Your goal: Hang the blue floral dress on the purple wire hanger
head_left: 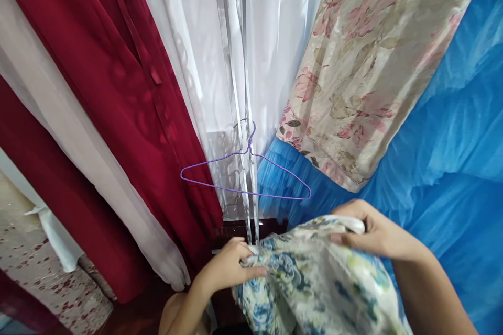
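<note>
My left hand (228, 267) pinches one edge of a white garment printed with blue and green flowers (310, 282). My right hand (373, 230) grips the garment's other upper edge, fingers curled over the cloth. The garment hangs between both hands at the bottom of the view. Just above it a purple wire hanger (245, 175) hangs empty, hooked on a thin clear strip (243, 63). Neither hand touches the hanger.
Hanging clothes surround the hanger: a dark red dress (129, 115) at the left, a sheer white fabric (271, 36) in the middle, a beige dress with pink flowers (365, 63) and bright blue tulle (451, 167) at the right. A speckled floor (47, 282) shows at the lower left.
</note>
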